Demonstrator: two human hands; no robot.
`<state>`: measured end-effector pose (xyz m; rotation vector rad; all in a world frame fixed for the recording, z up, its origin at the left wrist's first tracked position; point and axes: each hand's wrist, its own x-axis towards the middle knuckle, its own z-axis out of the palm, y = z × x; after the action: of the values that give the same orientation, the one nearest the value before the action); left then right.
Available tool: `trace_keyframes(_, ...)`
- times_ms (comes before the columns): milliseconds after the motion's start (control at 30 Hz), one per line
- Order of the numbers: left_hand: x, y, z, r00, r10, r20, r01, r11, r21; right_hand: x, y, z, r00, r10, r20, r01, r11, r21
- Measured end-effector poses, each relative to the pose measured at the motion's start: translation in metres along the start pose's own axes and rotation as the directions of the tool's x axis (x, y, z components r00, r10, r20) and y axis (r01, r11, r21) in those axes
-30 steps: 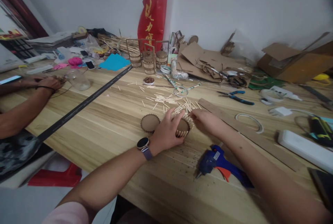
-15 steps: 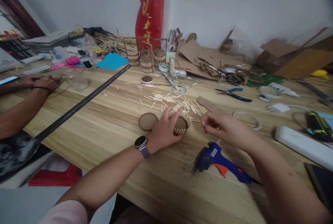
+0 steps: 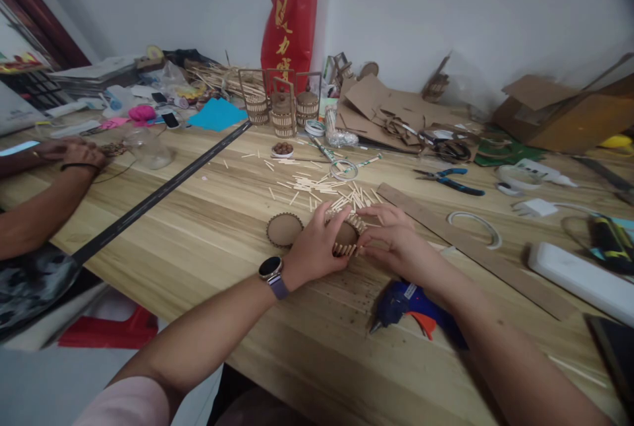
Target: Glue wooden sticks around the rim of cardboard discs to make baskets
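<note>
A small round basket (image 3: 345,249) with a brown cardboard base and a ring of short upright wooden sticks stands on the table. My left hand (image 3: 319,241), wearing a watch, is curled around its left side, thumb in front and fingers behind. At the basket's right rim is my right hand (image 3: 393,238), fingertips pinched against the sticks; any stick between them is too small to make out. Left of the basket lies a brown cardboard disc (image 3: 284,230) with a scalloped edge. Below my right wrist rests a blue glue gun (image 3: 396,307), partly covered by my forearm.
Loose wooden sticks (image 3: 310,183) are scattered behind the basket. A cardboard strip (image 3: 470,251) and blue-handled pliers (image 3: 450,179) lie to the right. Finished little baskets (image 3: 284,119) stand at the back. A co-worker's hands (image 3: 82,154) are at the far left.
My right hand has moved left from beside the basket to its right rim. My left hand keeps its hold, and the cardboard strip shows more fully now.
</note>
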<state>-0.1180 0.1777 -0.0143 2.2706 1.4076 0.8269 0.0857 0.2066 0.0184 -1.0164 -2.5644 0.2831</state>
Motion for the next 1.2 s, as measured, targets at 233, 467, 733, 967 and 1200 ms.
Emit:
trace_keyframes(233, 0.000, 0.001, 0.000, 1.000, 0.002, 0.007, -0.002, 1.000, 0.013, 0.002, -0.002, 0.001, 0.998, -0.042, -0.036, 0.043, 0.999, 0.021)
trace_keyframes(467, 0.000, 0.000, 0.000, 1.000, -0.003, -0.002, 0.003, 1.000, -0.001, 0.003, -0.002, 0.001, 0.993, -0.107, -0.049, 0.104, 0.993, -0.059)
trace_keyframes(733, 0.000, 0.000, -0.001, 1.000, -0.005, 0.000, 0.005, 1.000, 0.017, 0.002, -0.009, 0.000, 0.982, -0.188, -0.027, 0.171, 0.938, -0.301)
trace_keyframes(967, 0.000, 0.000, -0.001, 1.000, -0.003, 0.005, 0.003, 1.000, 0.005, 0.003, -0.009, 0.002, 0.979, -0.202, -0.041, 0.177, 0.924, -0.338)
trace_keyframes(1200, 0.001, -0.002, 0.000, 1.000, 0.003, 0.006, -0.003, 1.000, 0.012, 0.003, -0.012, 0.004, 0.981, -0.189, -0.054, 0.158, 0.922, -0.353)
